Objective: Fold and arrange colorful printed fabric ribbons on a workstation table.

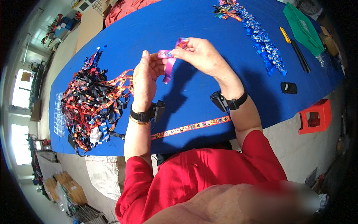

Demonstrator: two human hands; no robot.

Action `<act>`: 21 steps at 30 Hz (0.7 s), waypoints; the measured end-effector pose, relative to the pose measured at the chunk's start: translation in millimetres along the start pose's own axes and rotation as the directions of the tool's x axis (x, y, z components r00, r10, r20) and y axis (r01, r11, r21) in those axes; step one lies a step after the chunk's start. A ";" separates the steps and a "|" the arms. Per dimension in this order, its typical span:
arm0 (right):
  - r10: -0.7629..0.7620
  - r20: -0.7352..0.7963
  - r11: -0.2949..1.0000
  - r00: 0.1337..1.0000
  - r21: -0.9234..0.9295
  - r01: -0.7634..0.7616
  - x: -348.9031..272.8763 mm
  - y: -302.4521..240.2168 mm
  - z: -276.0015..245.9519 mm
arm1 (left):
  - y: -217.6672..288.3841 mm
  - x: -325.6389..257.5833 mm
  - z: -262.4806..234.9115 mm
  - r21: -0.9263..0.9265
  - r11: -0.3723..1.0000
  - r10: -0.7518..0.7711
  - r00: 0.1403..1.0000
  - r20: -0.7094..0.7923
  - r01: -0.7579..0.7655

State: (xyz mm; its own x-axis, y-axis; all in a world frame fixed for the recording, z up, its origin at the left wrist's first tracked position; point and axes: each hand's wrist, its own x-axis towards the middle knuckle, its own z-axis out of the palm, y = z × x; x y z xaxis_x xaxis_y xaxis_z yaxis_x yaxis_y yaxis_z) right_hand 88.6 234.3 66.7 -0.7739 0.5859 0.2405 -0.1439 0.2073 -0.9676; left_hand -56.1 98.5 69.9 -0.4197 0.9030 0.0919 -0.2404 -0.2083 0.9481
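Observation:
A short purple-pink printed ribbon (169, 70) is stretched between my hands over the blue-covered table. My right hand (205, 58) pinches it between thumb and fingers, with a folded loop standing up at the fingertips and a tail hanging down. The other end meets the curled fingers of my left hand (144, 76), whose thumb points up; its exact grip is partly hidden. Just left of that hand lies a large tangled heap of printed ribbons (91, 104), mostly black, red and orange. A long orange-pink printed ribbon (190, 127) lies across the near table edge, below my forearms.
Bundled blue ribbon pieces (263, 41) form a long row at the far right. Beyond them are a yellow-handled tool (285, 35), black rods (300, 56), a green tray (304, 30) and a small black device (289, 87). A red stool (316, 116) stands off the table's right side.

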 end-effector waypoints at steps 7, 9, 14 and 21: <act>0.014 -0.013 0.998 1.000 0.066 -0.013 -2.7 -7.4 1.2 | -2.2 -8.3 9.1 0.174 0.982 0.078 0.997 -0.001 -0.077; 0.074 0.020 0.996 0.997 0.056 -0.075 -2.7 -8.4 3.4 | -6.3 -6.2 4.7 0.185 0.977 0.111 0.994 -0.017 -0.106; 0.034 0.063 0.994 0.997 0.106 -0.041 -2.6 -1.4 9.8 | -11.7 -5.0 8.2 0.244 0.937 0.272 0.960 -0.066 -0.249; 0.186 0.088 0.974 0.979 0.118 -0.196 -6.3 -8.0 10.3 | -9.4 -7.4 13.9 0.101 0.975 0.210 0.965 -0.155 -0.196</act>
State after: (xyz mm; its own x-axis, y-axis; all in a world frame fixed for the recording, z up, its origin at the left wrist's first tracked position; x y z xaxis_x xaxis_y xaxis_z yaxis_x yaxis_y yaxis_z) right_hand 88.3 220.8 72.1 -0.8382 0.5432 0.0484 -0.0609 -0.0052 -0.9981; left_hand -38.6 99.0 64.6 -0.5911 0.7699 0.2406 -0.0640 -0.3421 0.9375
